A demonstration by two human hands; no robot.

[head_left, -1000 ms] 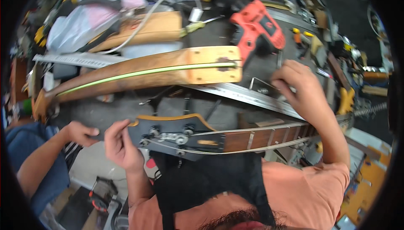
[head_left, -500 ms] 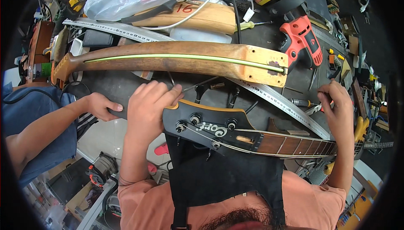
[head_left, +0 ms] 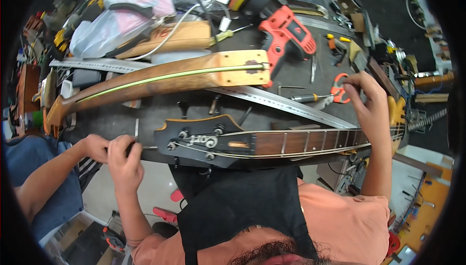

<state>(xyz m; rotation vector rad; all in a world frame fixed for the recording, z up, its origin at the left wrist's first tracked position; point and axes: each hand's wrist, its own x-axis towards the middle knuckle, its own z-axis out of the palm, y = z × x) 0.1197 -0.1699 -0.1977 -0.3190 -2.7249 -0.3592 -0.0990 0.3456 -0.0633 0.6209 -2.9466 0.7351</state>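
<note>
The bass headstock (head_left: 194, 129) is black with an amber edge; the fretboard (head_left: 295, 143) is reddish brown with silvery frets (head_left: 307, 142) and pale dots. The loose neck (head_left: 160, 82) is brown with a lime-green stripe, its heel (head_left: 234, 76) pale yellow with a dark blotch. The power tool (head_left: 287, 34) is coral red and black, the apron (head_left: 238, 202) black, the T-shirt (head_left: 340, 211) salmon.

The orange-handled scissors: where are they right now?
In the head view, the scissors lie right of centre on the bench, beside the person's right hand, above the metal ruler.
</note>
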